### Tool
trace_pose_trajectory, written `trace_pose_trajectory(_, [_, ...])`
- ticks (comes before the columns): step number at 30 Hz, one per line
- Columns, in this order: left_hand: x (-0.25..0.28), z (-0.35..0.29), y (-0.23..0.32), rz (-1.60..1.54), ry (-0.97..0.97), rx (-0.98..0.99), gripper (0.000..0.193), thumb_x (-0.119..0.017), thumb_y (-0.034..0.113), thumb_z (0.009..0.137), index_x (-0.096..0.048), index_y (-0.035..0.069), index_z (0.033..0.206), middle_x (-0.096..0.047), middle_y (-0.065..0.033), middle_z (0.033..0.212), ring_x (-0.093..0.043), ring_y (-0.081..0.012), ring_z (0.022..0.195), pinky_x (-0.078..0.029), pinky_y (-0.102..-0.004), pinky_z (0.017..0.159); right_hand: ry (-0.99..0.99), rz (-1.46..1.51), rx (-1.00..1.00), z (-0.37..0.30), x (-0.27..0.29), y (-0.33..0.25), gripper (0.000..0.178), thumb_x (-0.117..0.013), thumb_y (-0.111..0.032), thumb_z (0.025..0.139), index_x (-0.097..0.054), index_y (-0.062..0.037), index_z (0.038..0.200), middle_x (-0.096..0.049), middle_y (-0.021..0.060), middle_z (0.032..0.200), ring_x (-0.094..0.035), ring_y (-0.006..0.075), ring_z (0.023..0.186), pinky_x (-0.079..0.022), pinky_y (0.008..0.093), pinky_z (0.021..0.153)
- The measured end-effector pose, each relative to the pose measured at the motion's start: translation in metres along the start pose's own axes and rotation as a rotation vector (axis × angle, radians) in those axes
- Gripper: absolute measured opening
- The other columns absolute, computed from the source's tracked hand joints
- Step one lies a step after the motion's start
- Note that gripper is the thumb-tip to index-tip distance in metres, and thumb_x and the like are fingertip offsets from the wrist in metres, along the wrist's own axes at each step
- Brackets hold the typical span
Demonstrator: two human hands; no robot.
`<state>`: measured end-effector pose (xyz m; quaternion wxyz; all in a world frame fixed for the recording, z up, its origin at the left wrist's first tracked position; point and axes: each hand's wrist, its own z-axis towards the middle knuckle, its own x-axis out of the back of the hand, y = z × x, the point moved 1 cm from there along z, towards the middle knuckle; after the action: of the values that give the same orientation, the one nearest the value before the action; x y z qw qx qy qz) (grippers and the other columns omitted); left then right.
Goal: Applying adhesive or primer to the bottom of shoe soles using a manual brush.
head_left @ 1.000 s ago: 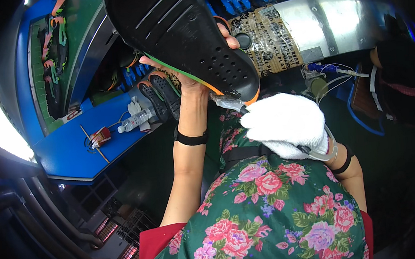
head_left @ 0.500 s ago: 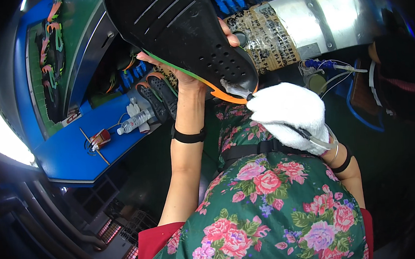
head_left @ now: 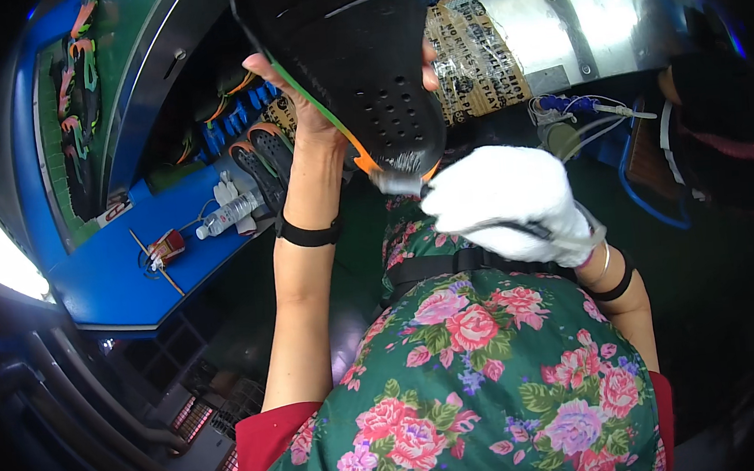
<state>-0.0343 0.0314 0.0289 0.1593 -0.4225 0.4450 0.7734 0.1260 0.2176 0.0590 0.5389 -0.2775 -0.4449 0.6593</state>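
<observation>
My left hand (head_left: 317, 121) grips a black shoe sole (head_left: 355, 69) from beneath, thumb along one side and fingertips showing at the other. Small holes dot its heel end, which points toward me, and its rim is green and orange. A white knitted glove covers my right hand (head_left: 502, 195), closed round a brush (head_left: 398, 183). The brush's grey bristles touch the orange rim at the heel, beside a whitish wet-looking smear on the black surface. Most of the handle is hidden in the glove. A clear tube (head_left: 563, 238) runs along the back of that hand to the wrist.
On the blue table (head_left: 98, 297) at left lie a water bottle (head_left: 229, 213), a red container (head_left: 166, 249) with a stick, and a similar pair of black soles (head_left: 263, 160). Taped cardboard (head_left: 474, 60) covers part of the metal machine edge ahead. Thin tubes hang at right.
The brush has moved left across the heel, from its upper surface to the orange rim. The sole is more upright and sits slightly farther left in view.
</observation>
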Motion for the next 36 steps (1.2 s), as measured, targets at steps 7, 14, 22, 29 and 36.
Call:
trace_pose_trajectory(7, [0.006, -0.021, -0.007, 0.065, 0.591, 0.052, 0.116, -0.047, 0.092, 0.079, -0.037, 0.006, 0.156, -0.056, -0.0254, 0.144, -0.064, -0.0424, 0.117, -0.056, -0.0572, 0.094, -0.048, -0.272, 0.219, -0.006, -0.008, 0.010, 0.025, -0.080, -0.005, 0.076, -0.078, -0.0075, 0.101, -0.078, 0.0101, 0.104, -0.075, 0.0290, 0.098, -0.061, 0.0373, 0.082])
trace_pose_trajectory(14, [0.015, -0.030, -0.015, -0.015, 0.243, 0.294, 0.120, -0.039, 0.096, 0.075, -0.045, 0.002, 0.150, -0.064, -0.0282, 0.128, -0.073, -0.0431, 0.091, -0.064, -0.0542, 0.076, -0.229, 0.134, 0.146, 0.005, -0.003, 0.006, 0.023, -0.076, -0.008, 0.083, -0.079, -0.0125, 0.105, -0.078, 0.0048, 0.104, -0.075, 0.0253, 0.095, -0.060, 0.0368, 0.082])
trace_pose_trajectory(22, [0.001, -0.025, -0.006, 0.174, 0.434, 0.594, 0.099, -0.046, 0.081, 0.088, -0.051, -0.002, 0.143, -0.068, -0.0269, 0.119, -0.075, -0.0417, 0.091, -0.065, -0.0559, 0.077, -0.324, -0.031, 0.174, 0.013, -0.005, 0.011, 0.020, -0.074, -0.007, 0.083, -0.077, -0.0102, 0.102, -0.077, 0.0066, 0.110, -0.073, 0.0274, 0.102, -0.059, 0.0391, 0.084])
trace_pose_trajectory(29, [-0.001, -0.028, -0.009, -0.185, 0.521, 0.533, 0.098, -0.036, 0.084, 0.090, -0.046, 0.007, 0.151, -0.068, -0.0202, 0.127, -0.074, -0.0389, 0.093, -0.063, -0.0538, 0.083, -0.248, 0.289, -0.154, 0.030, 0.005, 0.008, 0.008, -0.081, -0.004, 0.075, -0.079, -0.0072, 0.082, -0.078, 0.0105, 0.089, -0.076, 0.0264, 0.088, -0.060, 0.0371, 0.077])
trace_pose_trajectory(36, [0.001, -0.072, -0.061, -0.334, 0.666, 0.139, 0.053, -0.035, 0.039, 0.111, -0.057, -0.001, 0.139, -0.067, -0.0170, 0.131, -0.070, -0.0303, 0.112, -0.057, -0.0457, 0.100, 0.198, 0.010, -0.272, 0.033, 0.025, 0.005, 0.012, -0.078, 0.005, 0.075, -0.079, -0.0019, 0.086, -0.078, 0.0133, 0.093, -0.075, 0.0235, 0.086, -0.059, 0.0329, 0.079])
